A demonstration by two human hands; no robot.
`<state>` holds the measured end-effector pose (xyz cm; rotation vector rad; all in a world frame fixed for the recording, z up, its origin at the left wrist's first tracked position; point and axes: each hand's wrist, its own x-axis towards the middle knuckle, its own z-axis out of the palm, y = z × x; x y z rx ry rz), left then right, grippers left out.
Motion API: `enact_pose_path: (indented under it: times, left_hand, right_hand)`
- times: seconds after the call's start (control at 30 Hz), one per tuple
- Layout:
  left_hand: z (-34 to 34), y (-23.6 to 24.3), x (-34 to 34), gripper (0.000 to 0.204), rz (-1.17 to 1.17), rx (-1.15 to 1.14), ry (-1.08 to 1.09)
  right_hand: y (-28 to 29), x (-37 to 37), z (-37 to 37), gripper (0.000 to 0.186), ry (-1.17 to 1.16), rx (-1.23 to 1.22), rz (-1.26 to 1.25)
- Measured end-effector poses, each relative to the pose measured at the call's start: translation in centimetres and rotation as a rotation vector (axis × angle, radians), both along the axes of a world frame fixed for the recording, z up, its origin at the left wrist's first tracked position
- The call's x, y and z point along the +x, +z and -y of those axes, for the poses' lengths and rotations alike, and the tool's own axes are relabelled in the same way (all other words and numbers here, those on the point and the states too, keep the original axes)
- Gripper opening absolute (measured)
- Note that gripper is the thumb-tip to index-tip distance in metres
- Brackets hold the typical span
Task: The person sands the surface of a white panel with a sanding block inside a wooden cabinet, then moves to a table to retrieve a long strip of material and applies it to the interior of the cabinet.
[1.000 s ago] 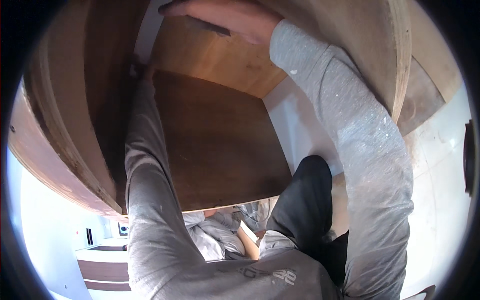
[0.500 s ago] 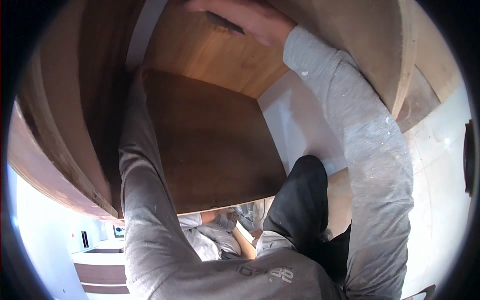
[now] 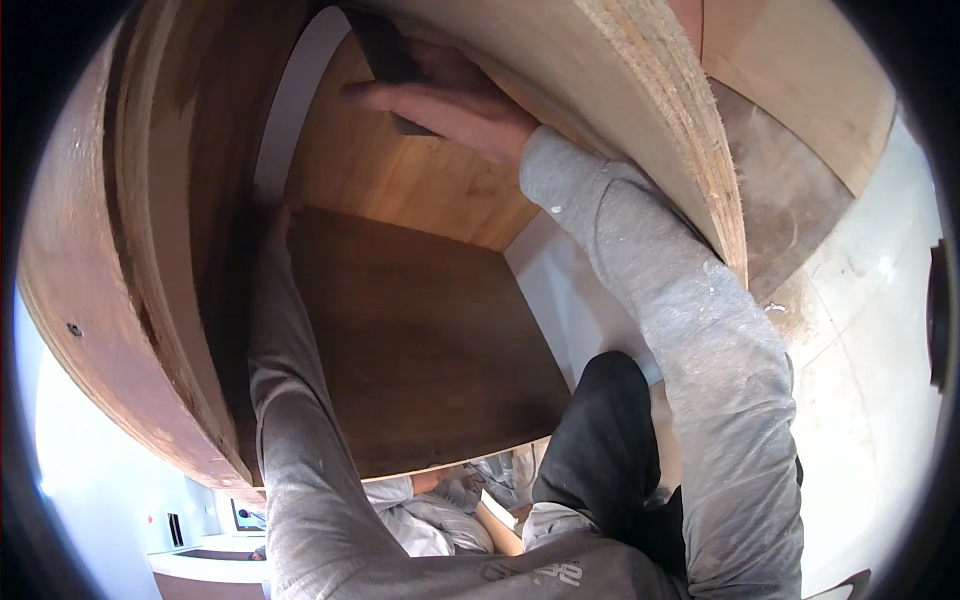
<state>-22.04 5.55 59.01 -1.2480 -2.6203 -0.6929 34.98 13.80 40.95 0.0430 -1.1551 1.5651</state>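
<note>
My right hand [image 3: 450, 100] is inside a wooden cabinet, with its thumb stretched out to the left. It holds a dark, flat sheet [image 3: 380, 45] that looks like sandpaper; the sheet shows above the hand and below its palm. Behind it is the light-brown wood panel [image 3: 400, 185]. Deep in shadow at the left, my left hand [image 3: 277, 218] is at the lower end of a pale curved strip [image 3: 290, 115], near the dark side wall. Its fingers are too dark to make out.
The dark brown panel [image 3: 420, 330] spans the cabinet's middle, with a white panel [image 3: 570, 285] at its right. Rough plywood edges [image 3: 715, 150] curve close to my right arm. Another person's grey clothing [image 3: 430, 515] shows below. Pale tiled floor [image 3: 850, 400] lies at right.
The view has shifted, so the cabinet sits lower and more of its rims shows. My right hand has moved left and lower along the panel, with more of the dark sheet showing.
</note>
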Motion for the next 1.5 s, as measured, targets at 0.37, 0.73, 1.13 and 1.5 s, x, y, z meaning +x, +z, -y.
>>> enact_pose_path:
  times: [0.37, 0.73, 1.13, 1.5]
  left_hand:
    - [0.8, -5.2, 6.6, 0.115, -0.136, -0.009, -0.016]
    - [0.2, -3.9, 11.1, 0.129, -0.154, -0.123, 0.062]
    - [-0.8, -9.9, 11.7, 0.129, -0.113, 0.223, -0.026]
    - [-0.4, -30.6, 25.1, 0.116, -0.097, -0.012, -0.196]
  right_hand:
    - [-0.4, -5.4, 0.0, 0.066, -0.302, 0.023, 0.166]
    - [-0.6, -4.3, 1.9, 0.108, -0.323, 0.008, 0.273]
    - [-1.6, -3.0, 3.2, 0.106, -0.355, 0.016, 0.325]
    - [-8.9, 1.2, 8.3, 0.058, 0.074, -0.576, 0.237]
